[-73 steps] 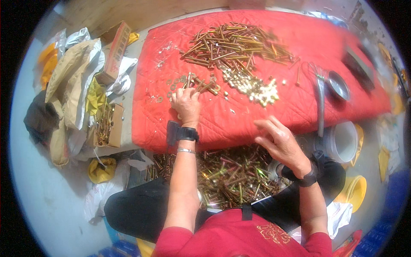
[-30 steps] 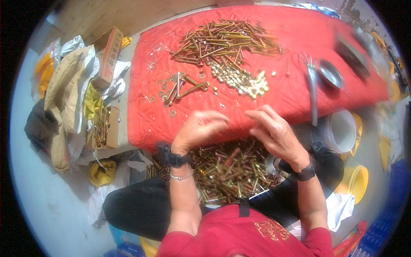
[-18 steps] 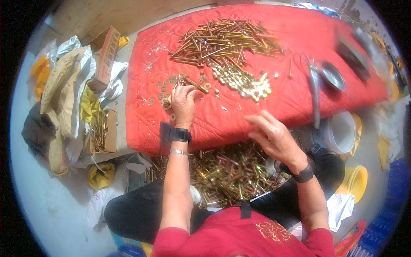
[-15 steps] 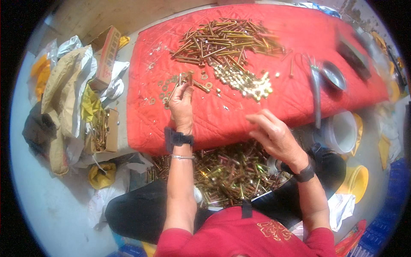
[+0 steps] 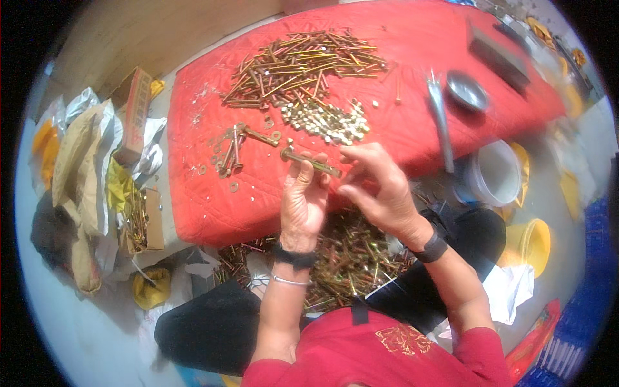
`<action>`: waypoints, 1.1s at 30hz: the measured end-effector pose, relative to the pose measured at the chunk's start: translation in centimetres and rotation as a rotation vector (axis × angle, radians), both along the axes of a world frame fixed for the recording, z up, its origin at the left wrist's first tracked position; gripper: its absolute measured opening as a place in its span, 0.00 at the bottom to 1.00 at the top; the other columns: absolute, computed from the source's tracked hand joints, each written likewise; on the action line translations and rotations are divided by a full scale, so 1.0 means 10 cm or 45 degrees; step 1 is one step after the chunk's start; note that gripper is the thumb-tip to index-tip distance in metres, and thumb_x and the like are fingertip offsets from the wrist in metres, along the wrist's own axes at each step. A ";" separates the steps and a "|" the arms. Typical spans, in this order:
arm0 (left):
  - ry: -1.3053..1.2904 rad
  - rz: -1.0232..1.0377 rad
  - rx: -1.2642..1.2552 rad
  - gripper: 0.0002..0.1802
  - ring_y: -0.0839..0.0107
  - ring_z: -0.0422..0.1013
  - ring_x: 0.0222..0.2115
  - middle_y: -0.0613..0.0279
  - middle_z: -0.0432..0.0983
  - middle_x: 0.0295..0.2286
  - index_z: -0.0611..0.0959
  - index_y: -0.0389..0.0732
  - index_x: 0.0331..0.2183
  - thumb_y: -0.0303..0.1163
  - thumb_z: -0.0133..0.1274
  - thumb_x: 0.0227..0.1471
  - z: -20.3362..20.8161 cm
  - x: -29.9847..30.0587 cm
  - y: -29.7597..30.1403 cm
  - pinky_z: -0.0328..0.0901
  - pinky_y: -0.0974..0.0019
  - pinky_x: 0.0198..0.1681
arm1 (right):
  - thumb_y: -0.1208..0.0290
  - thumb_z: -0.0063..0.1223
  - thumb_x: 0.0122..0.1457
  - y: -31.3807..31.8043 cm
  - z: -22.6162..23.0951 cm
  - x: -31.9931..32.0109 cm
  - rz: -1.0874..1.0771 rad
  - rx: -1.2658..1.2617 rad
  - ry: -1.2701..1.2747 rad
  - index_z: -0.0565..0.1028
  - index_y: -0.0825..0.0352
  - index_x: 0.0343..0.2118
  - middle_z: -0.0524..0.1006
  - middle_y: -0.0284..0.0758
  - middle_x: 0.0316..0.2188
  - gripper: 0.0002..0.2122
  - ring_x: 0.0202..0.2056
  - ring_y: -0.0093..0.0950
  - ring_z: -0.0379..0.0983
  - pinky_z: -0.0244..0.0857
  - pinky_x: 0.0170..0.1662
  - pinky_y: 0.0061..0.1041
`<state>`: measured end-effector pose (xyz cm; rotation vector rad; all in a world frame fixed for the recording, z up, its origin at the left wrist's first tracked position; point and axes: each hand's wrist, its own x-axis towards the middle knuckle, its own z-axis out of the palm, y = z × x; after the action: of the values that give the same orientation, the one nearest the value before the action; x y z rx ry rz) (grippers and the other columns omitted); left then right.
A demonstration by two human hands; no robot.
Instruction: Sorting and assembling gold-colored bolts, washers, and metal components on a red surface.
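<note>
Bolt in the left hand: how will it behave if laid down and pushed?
The bolt looks metallic, so probably stiff and heavy for its size. Its long shank may roll, likely in an arc given the wider end.

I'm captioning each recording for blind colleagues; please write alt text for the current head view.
A left hand holds a metal bolt near a red cover's edge; the right hand, thumb and fingers apart, is close to the bolt's right end. On the cover lie a heap of long metal rods, small gold-coloured nuts and scattered washers.
</note>
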<state>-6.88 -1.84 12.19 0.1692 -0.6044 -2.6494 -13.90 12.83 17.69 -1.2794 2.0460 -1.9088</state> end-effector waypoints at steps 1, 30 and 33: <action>0.014 -0.041 0.003 0.12 0.70 0.73 0.40 0.61 0.79 0.39 0.79 0.45 0.43 0.29 0.57 0.55 0.00 0.00 0.06 0.67 0.69 0.39 | 0.85 0.59 0.47 0.00 -0.03 -0.02 -0.033 -0.016 0.094 0.71 0.67 0.49 0.75 0.40 0.37 0.23 0.36 0.34 0.75 0.70 0.40 0.28; -0.087 -0.284 -0.251 0.06 0.82 0.62 0.21 0.68 0.72 0.26 0.76 0.43 0.32 0.23 0.57 0.51 -0.10 0.16 0.09 0.57 0.77 0.23 | 0.83 0.52 0.49 0.09 0.10 -0.02 -0.115 0.167 0.570 0.73 0.66 0.45 0.73 0.41 0.29 0.18 0.29 0.40 0.74 0.69 0.30 0.35; -0.153 -0.216 -0.375 0.06 0.82 0.63 0.20 0.70 0.72 0.23 0.78 0.44 0.34 0.25 0.57 0.52 -0.06 0.15 0.12 0.59 0.78 0.23 | 0.85 0.49 0.47 0.10 0.14 -0.02 -0.170 0.305 0.559 0.74 0.66 0.46 0.72 0.41 0.29 0.20 0.28 0.41 0.73 0.69 0.30 0.36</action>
<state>-5.37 -0.63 11.59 0.1982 -1.0826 -2.6834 -14.13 13.84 19.10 -1.6471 2.5285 -1.4576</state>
